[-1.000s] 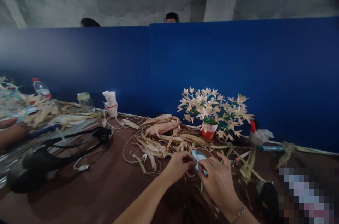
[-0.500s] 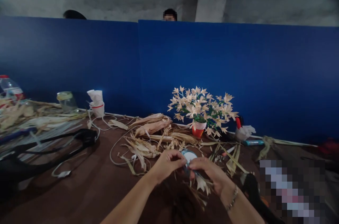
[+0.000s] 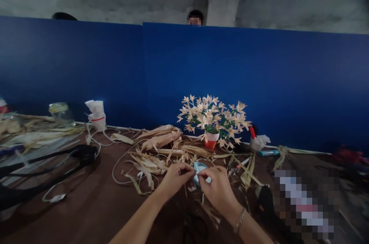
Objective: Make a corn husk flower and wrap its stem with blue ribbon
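Note:
My left hand [image 3: 180, 178] and my right hand [image 3: 217, 188] come close together over the brown table, each with fingers pinched. What lies between their fingertips is too small to make out. Right behind the fingertips is a light blue round thing with a white middle [image 3: 198, 167], partly covered by my right hand; whether a hand touches it I cannot tell. Dry husk strips [image 3: 211, 213] lie under my right hand. Beyond the hands stands a red and white cup [image 3: 211, 142] holding pale husk flowers [image 3: 211, 111] on green stems.
Dried corn husks [image 3: 161, 140] are heaped behind my left hand. A white cup with tissue [image 3: 98, 119], a glass jar [image 3: 61, 115] and a black frame-like object [image 3: 83, 153] are at left. Black-handled tool [image 3: 265, 199] lies right. A blue partition [image 3: 230, 63] rises behind; a person's head shows above it.
My right hand has turned inward and drawn nearer to my left fingertips. The white flower seen beneath it earlier is no longer visible. The whole view has shifted slightly.

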`<act>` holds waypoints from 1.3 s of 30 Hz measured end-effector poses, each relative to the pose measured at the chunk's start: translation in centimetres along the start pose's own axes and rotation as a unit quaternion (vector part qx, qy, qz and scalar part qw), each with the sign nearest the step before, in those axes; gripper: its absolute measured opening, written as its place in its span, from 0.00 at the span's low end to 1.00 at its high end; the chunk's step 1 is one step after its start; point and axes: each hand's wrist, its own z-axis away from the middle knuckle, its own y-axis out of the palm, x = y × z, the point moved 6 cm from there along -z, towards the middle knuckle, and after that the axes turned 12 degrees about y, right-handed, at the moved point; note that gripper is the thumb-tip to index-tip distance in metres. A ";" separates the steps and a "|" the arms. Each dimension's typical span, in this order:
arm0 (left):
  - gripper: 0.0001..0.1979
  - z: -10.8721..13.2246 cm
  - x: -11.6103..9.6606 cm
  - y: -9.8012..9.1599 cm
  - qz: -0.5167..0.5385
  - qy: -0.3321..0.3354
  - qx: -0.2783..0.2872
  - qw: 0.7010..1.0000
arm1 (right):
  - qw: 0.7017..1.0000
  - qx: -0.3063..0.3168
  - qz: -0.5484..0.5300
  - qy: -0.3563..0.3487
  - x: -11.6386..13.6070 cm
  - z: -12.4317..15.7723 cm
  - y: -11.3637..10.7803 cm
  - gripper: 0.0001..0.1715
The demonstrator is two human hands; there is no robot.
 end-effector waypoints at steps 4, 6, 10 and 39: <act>0.09 0.3 -1.1 0.3 0.008 0.005 0.038 0.999 | 0.916 0.260 -0.208 0.223 -2.7 -0.2 2.4 0.09; 0.09 0.4 -1.1 0.4 0.013 0.004 0.038 0.999 | 0.898 0.289 -0.228 0.240 -2.9 -0.1 2.7 0.10; 0.08 0.1 -0.7 0.0 -0.043 0.027 0.006 0.999 | 0.990 0.100 -0.049 0.087 -1.3 -0.4 0.8 0.07; 0.10 -0.4 -0.6 -7.6 0.329 0.035 -0.231 0.915 | 0.974 0.042 0.185 0.121 -4.1 -2.3 -3.0 0.09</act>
